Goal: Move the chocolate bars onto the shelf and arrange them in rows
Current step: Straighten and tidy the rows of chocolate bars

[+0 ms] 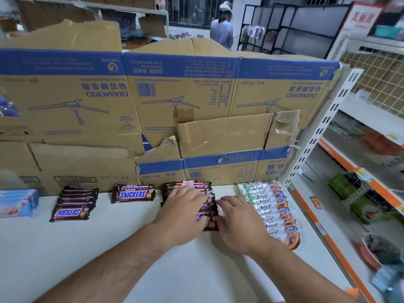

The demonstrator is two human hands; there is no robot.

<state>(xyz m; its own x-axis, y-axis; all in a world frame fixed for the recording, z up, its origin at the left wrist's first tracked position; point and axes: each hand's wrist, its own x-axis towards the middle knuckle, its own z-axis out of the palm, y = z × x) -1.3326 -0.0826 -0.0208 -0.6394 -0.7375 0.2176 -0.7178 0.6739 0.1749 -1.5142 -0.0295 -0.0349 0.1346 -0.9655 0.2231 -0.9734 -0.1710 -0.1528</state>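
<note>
Shelf: flat white shelf board [109, 248], backed by a wall of flattened brown cardboard cartons with blue bands and upside-down print [153, 101].
Task row: brown-wrapped Snickers chocolate bars [188, 184] lie overlapped in a row running from the cardboard toward the viewer, right of centre on the board; both hands cover much of it.
Left hand: left hand [183, 213] lies palm down on top of that row, fingers spread and fairly straight, pressing on the wrappers, closed round nothing.
Right hand: right hand [238, 224] sits just right of the row, fingers reaching left with a slight bend, tips touching the bars' right ends; it grips nothing.
Other Snickers: a short stack of the same brown bars [133, 193] stands near the cardboard, left of the hands; farther left, another overlapped row [74, 203].
Far left: pale blue packets [17, 202], stacked, partly cut by the edge.
Right row: white wrappers with green and orange print [271, 208], overlapped, just beside the right hand.
Upright: white slotted metal post [323, 127] at the board's right end.
Background: neighbouring orange-edged shelves [349, 162], blurred; a person in pale clothes [222, 29] standing far off.
</note>
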